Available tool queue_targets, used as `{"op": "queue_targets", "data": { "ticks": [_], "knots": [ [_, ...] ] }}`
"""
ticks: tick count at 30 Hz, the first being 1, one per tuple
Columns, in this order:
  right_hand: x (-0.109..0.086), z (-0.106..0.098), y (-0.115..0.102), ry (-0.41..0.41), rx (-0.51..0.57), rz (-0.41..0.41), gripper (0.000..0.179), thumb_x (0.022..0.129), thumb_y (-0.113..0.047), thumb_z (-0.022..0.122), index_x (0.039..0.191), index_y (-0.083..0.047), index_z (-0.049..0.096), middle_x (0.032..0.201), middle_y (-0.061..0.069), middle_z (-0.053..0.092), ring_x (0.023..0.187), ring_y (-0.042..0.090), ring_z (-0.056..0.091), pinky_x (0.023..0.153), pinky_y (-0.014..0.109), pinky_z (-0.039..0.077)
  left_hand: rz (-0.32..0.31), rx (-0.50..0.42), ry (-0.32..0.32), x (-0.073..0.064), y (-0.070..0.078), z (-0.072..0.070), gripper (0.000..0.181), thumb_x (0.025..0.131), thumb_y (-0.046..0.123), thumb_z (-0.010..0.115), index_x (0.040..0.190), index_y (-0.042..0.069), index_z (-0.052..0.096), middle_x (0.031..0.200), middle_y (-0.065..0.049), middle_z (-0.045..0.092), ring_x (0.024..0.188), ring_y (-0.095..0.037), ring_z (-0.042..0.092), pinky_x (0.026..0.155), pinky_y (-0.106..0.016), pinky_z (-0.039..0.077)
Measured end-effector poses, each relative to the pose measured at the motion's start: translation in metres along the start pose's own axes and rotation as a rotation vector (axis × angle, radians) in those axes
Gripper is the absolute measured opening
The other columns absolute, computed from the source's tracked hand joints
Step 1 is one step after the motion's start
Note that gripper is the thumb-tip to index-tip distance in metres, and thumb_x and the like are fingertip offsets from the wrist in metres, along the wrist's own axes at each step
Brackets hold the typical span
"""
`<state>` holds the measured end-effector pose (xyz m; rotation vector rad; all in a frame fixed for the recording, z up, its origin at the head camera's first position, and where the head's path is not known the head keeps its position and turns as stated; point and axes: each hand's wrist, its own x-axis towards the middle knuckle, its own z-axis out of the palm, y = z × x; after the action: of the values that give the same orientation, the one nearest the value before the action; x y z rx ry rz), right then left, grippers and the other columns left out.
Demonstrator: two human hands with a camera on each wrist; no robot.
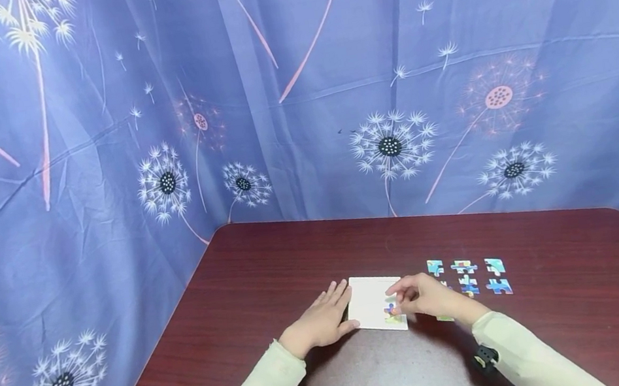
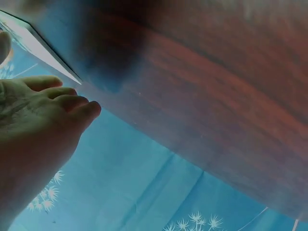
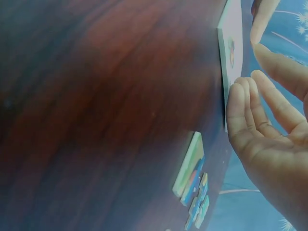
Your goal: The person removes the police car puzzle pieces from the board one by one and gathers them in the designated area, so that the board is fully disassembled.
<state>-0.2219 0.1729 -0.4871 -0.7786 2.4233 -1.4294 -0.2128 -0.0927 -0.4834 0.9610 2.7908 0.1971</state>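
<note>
A white puzzle board lies on the table between both hands. In its lower right corner sits a colourful jigsaw piece. My left hand lies with fingers extended along the board's left edge, thumb by the lower left corner. Over the board's right side hovers my right hand, index finger and thumb apart above the piece. The right wrist view shows the right hand with loosely bent fingers beside the board and nothing between them.
Several loose jigsaw pieces, among them a blue one and a multicoloured one, lie in rows right of the board; the right hand and forearm partly cover some. A blue dandelion-print curtain hangs behind the dark red wooden table.
</note>
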Motion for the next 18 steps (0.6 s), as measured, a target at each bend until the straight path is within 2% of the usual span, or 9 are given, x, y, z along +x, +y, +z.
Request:
{"op": "queue_targets", "data": {
  "ticks": [3, 11, 18],
  "knots": [
    [-0.0013, 0.0017, 0.0012, -0.010, -0.001, 0.017, 0.032, 0.082, -0.003, 0.073, 0.111, 0.008, 0.065, 0.082, 0.008, 0.062, 0.067, 0.010, 0.054, 0.052, 0.020, 0.043, -0.019, -0.001, -0.026, 0.0030, -0.0014, -0.0004, 0.072, 0.098, 0.044, 0.049, 0.151, 0.001, 0.026, 0.159, -0.014, 0.017, 0.145, -0.030, 0.016, 0.116, -0.042, 0.022],
    [-0.0026, 0.0043, 0.0012, -0.028, -0.085, 0.026, 0.034, 0.081, -0.002, 0.074, 0.112, 0.007, 0.064, 0.082, 0.010, 0.059, 0.063, 0.009, 0.050, 0.050, 0.021, 0.041, -0.043, 0.006, -0.074, 0.0059, 0.0026, -0.0042, 0.072, 0.098, 0.045, 0.049, 0.151, 0.002, 0.026, 0.159, -0.013, 0.018, 0.145, -0.030, 0.019, 0.116, -0.041, 0.023],
    [-0.0012, 0.0049, 0.0023, -0.036, -0.076, 0.044, 0.037, 0.077, -0.003, 0.077, 0.110, 0.008, 0.064, 0.084, 0.010, 0.055, 0.065, 0.010, 0.050, 0.054, 0.021, 0.045, -0.066, 0.024, -0.095, 0.0060, 0.0052, -0.0041, 0.071, 0.098, 0.045, 0.048, 0.151, 0.003, 0.026, 0.158, -0.013, 0.020, 0.145, -0.028, 0.021, 0.116, -0.039, 0.023]
  ]
}}
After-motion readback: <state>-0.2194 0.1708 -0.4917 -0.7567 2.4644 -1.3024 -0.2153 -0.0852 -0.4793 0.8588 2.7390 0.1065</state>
